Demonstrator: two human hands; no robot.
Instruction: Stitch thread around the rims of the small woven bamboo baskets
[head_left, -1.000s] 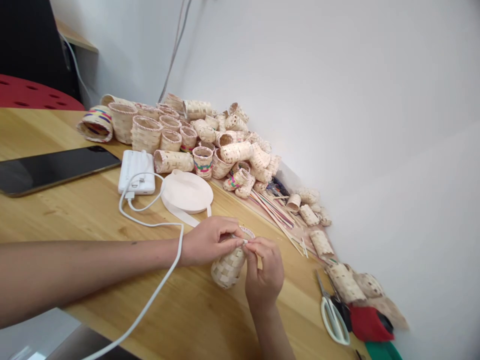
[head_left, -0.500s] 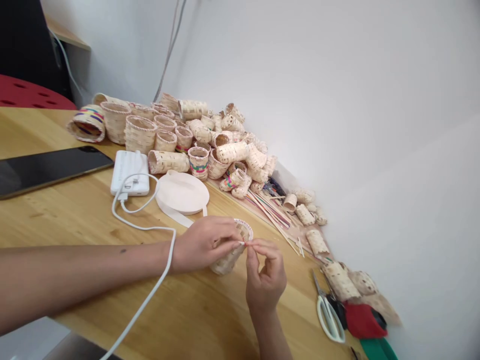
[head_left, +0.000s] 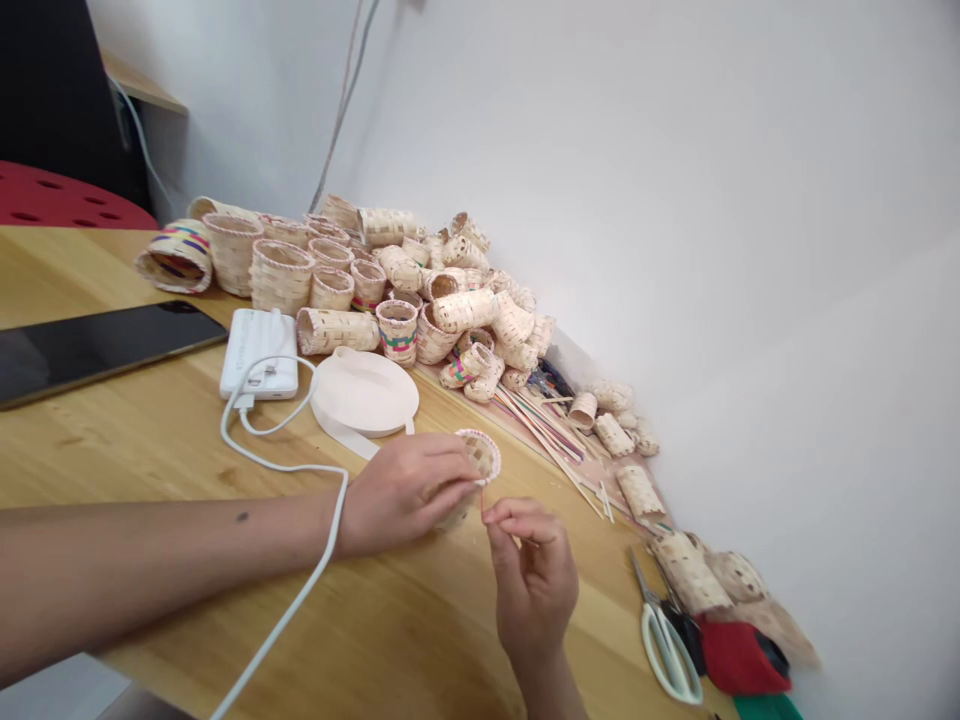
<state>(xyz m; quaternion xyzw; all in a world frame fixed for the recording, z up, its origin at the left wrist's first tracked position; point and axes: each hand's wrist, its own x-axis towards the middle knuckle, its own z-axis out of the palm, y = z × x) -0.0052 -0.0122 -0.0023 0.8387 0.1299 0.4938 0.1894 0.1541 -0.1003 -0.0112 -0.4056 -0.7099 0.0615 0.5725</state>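
Observation:
My left hand (head_left: 409, 492) is closed on a small woven basket (head_left: 487, 455), thumb and fingers pinching its pale rim. The hand covers much of the basket's near side; its open mouth shows, edged with a pinkish wrapped pattern. Just below and right of the rim, my right hand (head_left: 536, 570) makes a pinch. A thin reddish strand (head_left: 482, 505) runs from the rim down to those pinched fingertips. Behind my left hand lies a flat roll of white ribbon (head_left: 365, 392), its loose end passing towards the hand.
Many woven baskets (head_left: 281, 275) are heaped along the wall. Thin coloured strips (head_left: 544, 425) lie in front of them. White scissors (head_left: 670, 655) and a red item (head_left: 742, 655) sit at right. A phone (head_left: 105, 345), a power bank (head_left: 259, 355) and its white cable (head_left: 300, 600) are at left; the cable crosses my left forearm.
My right hand has drawn down and away from the rim, with the strand now stretched between them. The basket has tilted slightly, while my left hand stays at its rim.

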